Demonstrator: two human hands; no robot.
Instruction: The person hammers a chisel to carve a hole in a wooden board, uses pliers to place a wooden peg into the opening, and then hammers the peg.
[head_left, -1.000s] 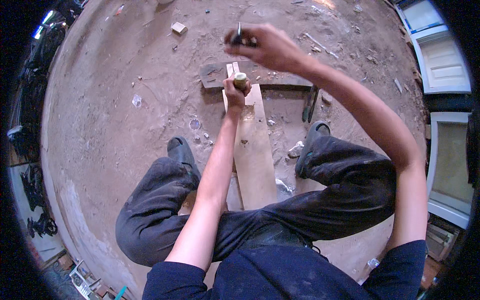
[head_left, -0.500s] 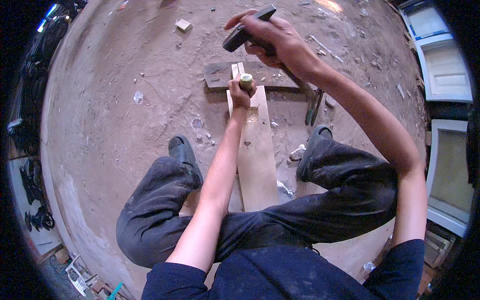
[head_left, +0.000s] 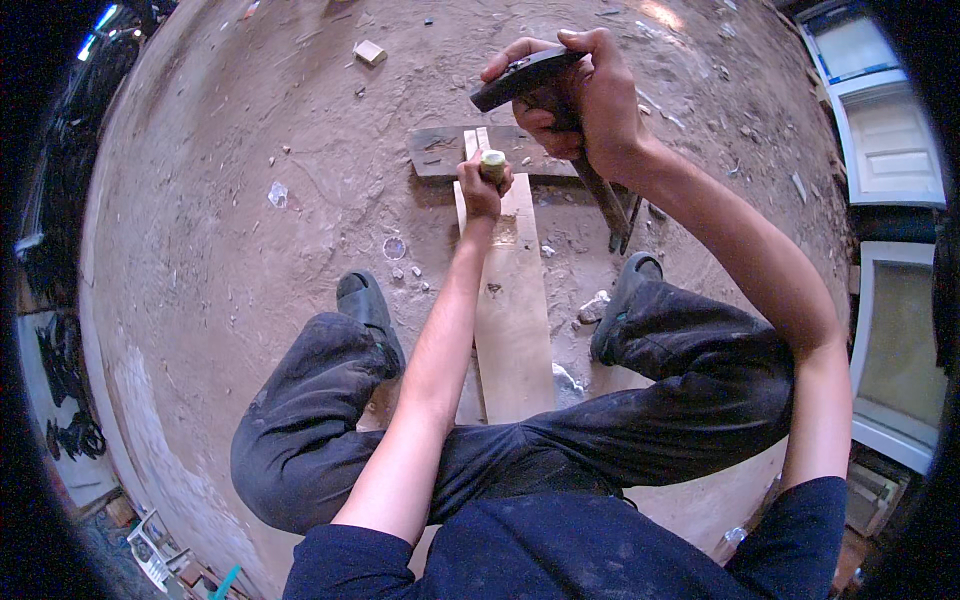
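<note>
A pale wooden board (head_left: 515, 330) runs away from me between my legs, with a rough cut recess (head_left: 507, 230) near its far end. Over that end my left hand (head_left: 482, 195) is closed around the upright handle of a chisel (head_left: 493, 166); its blade is hidden. My right hand (head_left: 600, 105) grips a hammer (head_left: 527, 78) close under its dark head, raised to the right of the chisel and apart from it. The hammer's handle slants down toward me.
A dark plank (head_left: 435, 152) lies crosswise under the board's far end. Wood chips and a small block (head_left: 369, 52) are scattered on the dirt floor. My sandalled feet flank the board. White framed panels (head_left: 895, 340) stand at the right; a white chair (head_left: 152, 552) is at lower left.
My right hand has turned and shifted right and slightly nearer with the hammer, whose handle now shows below the hand. My left hand and the chisel have stayed nearly still.
</note>
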